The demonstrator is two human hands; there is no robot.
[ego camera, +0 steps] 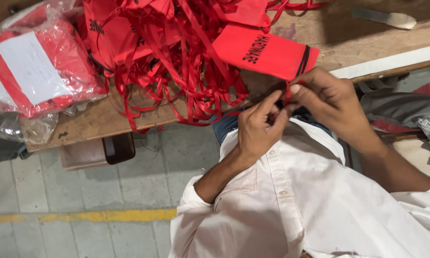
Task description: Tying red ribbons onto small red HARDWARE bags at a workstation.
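A: What step does this look like?

B: Working the tie of a red pouch (265,51), I'd judge. Both hands meet at the bench (95,122) edge, just below the pouch's black-trimmed end. The left hand (257,128) is curled nearly shut, thumb and forefinger pinched on a red ribbon (287,91). The right hand (330,98) is closed on the same ribbon from the other side, fingertips touching the left's.

A: And the pouch itself?

B: Flat on the bench, just above the right hand's knuckles. Whether the ribbon is already threaded into it, I can't tell; the fingers hide that.

A: What's around them?

B: A heap of loose ribbons (186,62) and more pouches up and to the left of the left hand, and a plastic-wrapped red bundle (38,71) well beyond that.

A: What would the next move need?

B: Probably a steady pinch from one hand while the other draws the ribbon clear of the heap, so it doesn't snag.
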